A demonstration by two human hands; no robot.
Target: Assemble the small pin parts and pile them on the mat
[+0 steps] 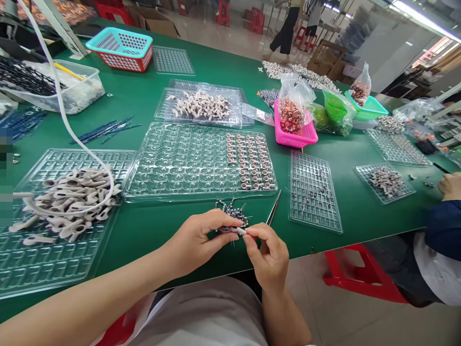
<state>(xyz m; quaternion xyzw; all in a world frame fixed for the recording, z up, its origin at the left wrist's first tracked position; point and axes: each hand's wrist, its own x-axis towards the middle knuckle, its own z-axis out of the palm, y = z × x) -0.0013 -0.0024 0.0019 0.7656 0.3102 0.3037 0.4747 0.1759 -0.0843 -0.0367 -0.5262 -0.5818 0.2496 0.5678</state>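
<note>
Left hand (pixel 200 238): pinching a small whitish plastic piece (pixel 239 230)
Right hand (pixel 269 252): yep, pinching its other end too
Piece's spot: right by the dark heap of thin-wired parts (pixel 235 212)
Pointy metal tweezers (pixel 274 206): beyond right hand, can't tell if held

One camera sits on the person's head. It looks forward and down, close above the bare left hand (pixel 200 235) and bare right hand (pixel 269 254), across the long green counter (pixel 223 72) to the pale, shiny floor (pixel 201 36).
</note>
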